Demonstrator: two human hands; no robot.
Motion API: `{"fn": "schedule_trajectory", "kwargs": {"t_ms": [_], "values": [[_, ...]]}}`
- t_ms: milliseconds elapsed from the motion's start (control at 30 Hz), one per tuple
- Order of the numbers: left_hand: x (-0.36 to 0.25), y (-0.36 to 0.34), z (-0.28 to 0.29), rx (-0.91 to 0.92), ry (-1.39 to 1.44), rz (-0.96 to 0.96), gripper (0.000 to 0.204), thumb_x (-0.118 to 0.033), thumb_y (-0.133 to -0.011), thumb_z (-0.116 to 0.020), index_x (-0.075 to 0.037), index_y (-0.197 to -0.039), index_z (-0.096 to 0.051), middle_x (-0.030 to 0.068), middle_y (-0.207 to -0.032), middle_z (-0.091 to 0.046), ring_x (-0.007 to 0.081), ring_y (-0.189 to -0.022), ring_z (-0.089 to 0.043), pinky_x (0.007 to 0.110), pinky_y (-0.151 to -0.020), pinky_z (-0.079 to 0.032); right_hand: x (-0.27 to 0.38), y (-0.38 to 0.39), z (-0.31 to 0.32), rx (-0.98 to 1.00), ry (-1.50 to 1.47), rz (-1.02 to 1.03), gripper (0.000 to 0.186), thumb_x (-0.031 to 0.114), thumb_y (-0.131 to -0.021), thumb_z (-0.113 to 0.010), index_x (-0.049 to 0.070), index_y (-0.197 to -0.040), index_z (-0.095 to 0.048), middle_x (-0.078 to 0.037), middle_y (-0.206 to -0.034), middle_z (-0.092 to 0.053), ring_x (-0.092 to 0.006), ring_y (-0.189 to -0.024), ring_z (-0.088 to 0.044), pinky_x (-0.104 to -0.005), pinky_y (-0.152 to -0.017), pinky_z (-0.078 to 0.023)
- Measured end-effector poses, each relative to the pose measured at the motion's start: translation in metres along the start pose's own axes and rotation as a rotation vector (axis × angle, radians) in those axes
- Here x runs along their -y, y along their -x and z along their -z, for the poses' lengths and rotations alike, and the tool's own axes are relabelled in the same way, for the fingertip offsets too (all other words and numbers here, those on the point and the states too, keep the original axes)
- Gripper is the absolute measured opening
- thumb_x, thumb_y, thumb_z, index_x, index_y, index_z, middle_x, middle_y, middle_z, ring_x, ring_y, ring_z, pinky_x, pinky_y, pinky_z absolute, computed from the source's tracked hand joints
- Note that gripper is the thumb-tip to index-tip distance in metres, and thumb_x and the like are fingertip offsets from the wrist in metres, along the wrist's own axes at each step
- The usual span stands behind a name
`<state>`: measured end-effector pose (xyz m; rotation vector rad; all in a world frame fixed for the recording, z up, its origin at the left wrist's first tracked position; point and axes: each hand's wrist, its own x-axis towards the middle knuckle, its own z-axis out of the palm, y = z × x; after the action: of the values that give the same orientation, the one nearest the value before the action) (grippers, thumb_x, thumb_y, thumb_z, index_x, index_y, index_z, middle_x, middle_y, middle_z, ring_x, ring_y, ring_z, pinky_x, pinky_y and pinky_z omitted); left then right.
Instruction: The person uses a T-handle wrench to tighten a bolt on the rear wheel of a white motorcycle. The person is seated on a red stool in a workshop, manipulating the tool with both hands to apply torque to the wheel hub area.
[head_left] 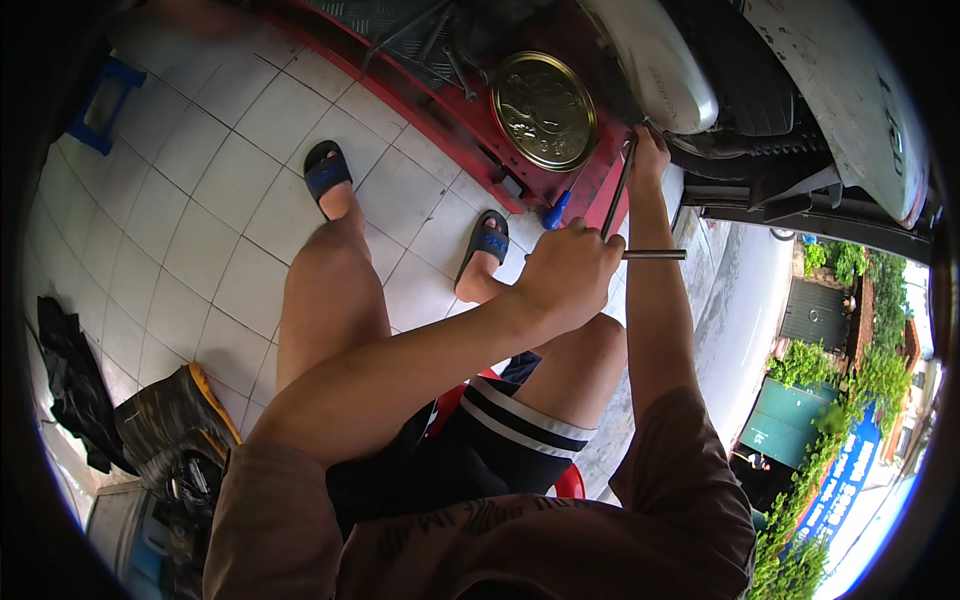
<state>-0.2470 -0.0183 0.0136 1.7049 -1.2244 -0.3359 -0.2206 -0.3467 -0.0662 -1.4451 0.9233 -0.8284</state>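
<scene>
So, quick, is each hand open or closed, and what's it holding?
Left hand: closed, holding the metal T-handle tool.
Right hand: at the tool's far end; can't tell if open or closed.

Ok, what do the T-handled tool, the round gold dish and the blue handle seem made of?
T-handled tool: likely steel, smooth, with a grey metallic sheen. Round gold dish: probably metal, polished, given its bright reflections. Blue handle: apparently plastic, smooth and evenly coloured, though rubber is possible.

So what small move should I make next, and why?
Probably give the T-handle wrench a small turn: your left hand grips it at the crossbar, while your right hand is near its far end, beside the motorcycle.
</scene>
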Motion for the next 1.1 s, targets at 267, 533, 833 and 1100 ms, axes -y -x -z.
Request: {"fn": "schedule_trajectory", "kwargs": {"t_ms": [267, 533, 833, 1100], "values": [[-0.019, 0.018, -0.013, -0.007, 0.042, 0.012, 0.014, -0.013, -0.085, -0.062, 0.0, -0.082, -0.063, 0.0148, -0.059, -0.06, 0.0297, -0.063, -0.063, 0.041, -0.053, -0.051, -0.054, 0.053, -0.027, 0.186, 0.204, -0.211, 0.016, 0.008, -0.082, -0.065, -0.003, -0.094, -0.067, -0.01, -0.064, -0.063, -0.0152, -0.046, -0.055, -0.0286, -0.04, -0.04], [-0.017, 0.014, -0.011, 0.137, -0.104, 0.059, 0.016, -0.016, -0.086, -0.061, -0.002, -0.08, -0.063, 0.0136, -0.06, -0.061, 0.0288, -0.063, -0.064, 0.039, -0.053, -0.05, -0.067, 0.072, -0.036, 0.246, 0.067, -0.349, 0.012, 0.01, -0.087, -0.059, 0.001, -0.092, -0.064, -0.007, -0.061, -0.057, -0.0146, -0.042, -0.047, -0.0288, -0.039, -0.034], [-0.032, 0.009, -0.017, 0.046, 0.036, -0.158, 0.018, -0.024, -0.087, -0.065, -0.006, -0.088, -0.065, 0.0067, -0.068, -0.062, 0.0225, -0.074, -0.062, 0.037, -0.061, -0.049, 0.034, 0.093, 0.025, 0.235, -0.527, -0.527, 0.015, 0.015, -0.099, -0.043, 0.003, -0.099, -0.052, 0.0, -0.063, -0.042, -0.0101, -0.048, -0.031, -0.0264, -0.047, -0.028], [-0.023, -0.025, -0.033, 0.069, 0.118, -0.151, 0.017, -0.02, -0.092, -0.062, -0.004, -0.094, -0.062, 0.0102, -0.074, -0.059, 0.0294, -0.067, -0.061, 0.041, -0.062, -0.049, 0.071, 0.135, 0.04, 0.253, -0.586, -0.264, 0.027, 0.017, -0.103, -0.037, 0.006, -0.123, -0.05, 0.001, -0.059, -0.037, -0.0096, -0.051, -0.027, -0.0257, -0.051, -0.025]]}}
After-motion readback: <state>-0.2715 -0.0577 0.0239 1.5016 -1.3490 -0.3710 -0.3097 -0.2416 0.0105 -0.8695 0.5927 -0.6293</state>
